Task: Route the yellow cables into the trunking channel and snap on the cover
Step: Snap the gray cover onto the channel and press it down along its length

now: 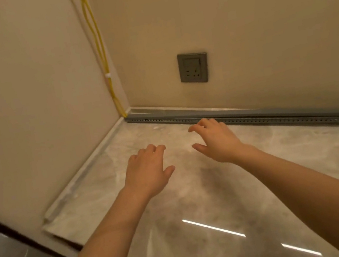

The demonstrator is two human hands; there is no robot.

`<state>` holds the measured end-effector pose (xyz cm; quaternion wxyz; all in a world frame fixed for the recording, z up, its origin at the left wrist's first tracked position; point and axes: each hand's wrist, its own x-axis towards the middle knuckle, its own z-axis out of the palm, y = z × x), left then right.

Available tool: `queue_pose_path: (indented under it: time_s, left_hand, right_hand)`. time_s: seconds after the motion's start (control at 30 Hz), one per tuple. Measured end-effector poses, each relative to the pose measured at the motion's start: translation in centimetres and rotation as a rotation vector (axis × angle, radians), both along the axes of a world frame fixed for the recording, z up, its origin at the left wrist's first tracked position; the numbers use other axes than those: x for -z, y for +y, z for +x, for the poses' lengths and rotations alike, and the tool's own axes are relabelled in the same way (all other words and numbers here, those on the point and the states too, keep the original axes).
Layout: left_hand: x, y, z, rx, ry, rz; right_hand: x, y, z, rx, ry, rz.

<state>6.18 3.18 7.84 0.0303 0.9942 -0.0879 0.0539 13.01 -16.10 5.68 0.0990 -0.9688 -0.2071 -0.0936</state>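
Two yellow cables run down the wall corner, held by white clips, and end at the left end of a grey perforated trunking channel. The channel lies along the foot of the back wall on a marble countertop. My left hand hovers over the countertop with loosely curled fingers, holding nothing. My right hand reaches toward the channel, its fingertips at the channel's front edge, fingers relaxed and empty.
A grey wall socket sits on the back wall above the channel. A pale strip runs along the left wall's foot. The countertop's dark front edge drops to a lower grey surface at the left.
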Motion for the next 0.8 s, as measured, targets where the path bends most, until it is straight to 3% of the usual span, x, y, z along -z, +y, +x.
queue_pose_path:
  time_s: [0.2, 0.53, 0.8]
  left_hand:
    - [1.2, 5.3, 3.3, -0.021, 0.065, -0.070]
    - [3.7, 10.0, 15.6, -0.023, 0.107, -0.068]
    - [4.4, 10.7, 22.5, -0.016, 0.001, 0.084]
  right_hand:
    - [1.3, 4.6, 5.0, 0.043, 0.071, -0.064]
    - [4.5, 8.2, 17.2, 0.073, 0.056, -0.095]
    - [6.2, 9.5, 19.3, 0.131, -0.116, -0.044]
